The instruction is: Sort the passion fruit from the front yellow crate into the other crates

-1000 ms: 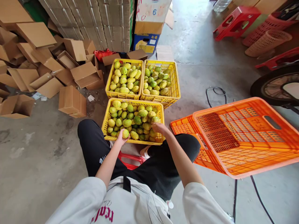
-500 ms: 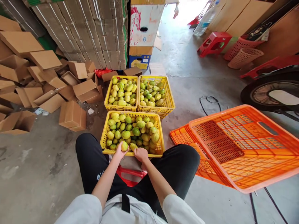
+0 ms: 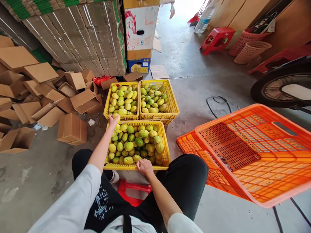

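One yellow-green fruit (image 3: 118,117) in your left hand (image 3: 112,121): fingers wrapped round it, fruit at the hand's 1 o'clock side. Clock centred on the front yellow crate (image 3: 167,147), 12 away from you: that hand is between 10 and 11, above the far corner, near the rear-left crate (image 3: 105,110).

Your right hand (image 3: 145,167) is between 5 and 6, at the near rim. Fingers curled in, next to a second fruit (image 3: 136,158) at their 10-11 o'clock; can't tell if they grip it, the rim or nothing.

Text: white carton (image 3: 148,29) at 12 reads a blue "6", red horse head print above it. Blue-and-yellow carton (image 3: 139,66) under it: label too small. Orange crate (image 3: 272,186) at 3: wall marks unreadable. Your black trousers (image 3: 182,181): white print on left thigh, maybe "ITH", rest unclear.
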### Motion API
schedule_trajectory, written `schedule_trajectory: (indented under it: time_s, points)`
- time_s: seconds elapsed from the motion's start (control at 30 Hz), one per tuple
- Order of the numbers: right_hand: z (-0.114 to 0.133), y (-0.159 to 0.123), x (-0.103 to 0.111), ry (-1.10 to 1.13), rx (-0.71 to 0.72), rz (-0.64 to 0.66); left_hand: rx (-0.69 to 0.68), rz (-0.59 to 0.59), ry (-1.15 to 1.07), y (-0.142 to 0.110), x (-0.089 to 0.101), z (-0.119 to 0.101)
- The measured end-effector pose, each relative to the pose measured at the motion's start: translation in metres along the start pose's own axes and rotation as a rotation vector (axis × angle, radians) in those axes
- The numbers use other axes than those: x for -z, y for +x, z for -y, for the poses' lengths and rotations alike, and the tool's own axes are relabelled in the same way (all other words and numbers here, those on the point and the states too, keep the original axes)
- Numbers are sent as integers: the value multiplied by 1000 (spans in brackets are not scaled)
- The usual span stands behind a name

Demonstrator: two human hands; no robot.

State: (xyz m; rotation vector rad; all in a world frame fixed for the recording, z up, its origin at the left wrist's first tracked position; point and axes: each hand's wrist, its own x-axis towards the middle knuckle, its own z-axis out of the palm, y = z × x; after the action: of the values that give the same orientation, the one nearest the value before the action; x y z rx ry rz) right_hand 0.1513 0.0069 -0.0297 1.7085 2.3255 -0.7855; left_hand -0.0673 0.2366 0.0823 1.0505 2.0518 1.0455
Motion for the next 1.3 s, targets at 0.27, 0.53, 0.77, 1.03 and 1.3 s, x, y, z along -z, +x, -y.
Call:
schedule_trajectory:
  time_s: [0.27,0.53,0.77,1.03,1.3]
  points:
    - [1,0,3,5,-2,-7,-65,138,484,23,51,-15]
    - [0,-1,3,12,-28,30,-8,716,769,-112,35,117]
    - [1,1,3,24,-72,96,42,884,792,-188,-16,168]
    - [-7,13,-2,101,-109,204,47,840,753,-186,-19,183]
    - [-16,32,-10,128,-132,295,94,766,709,-179,-31,190]
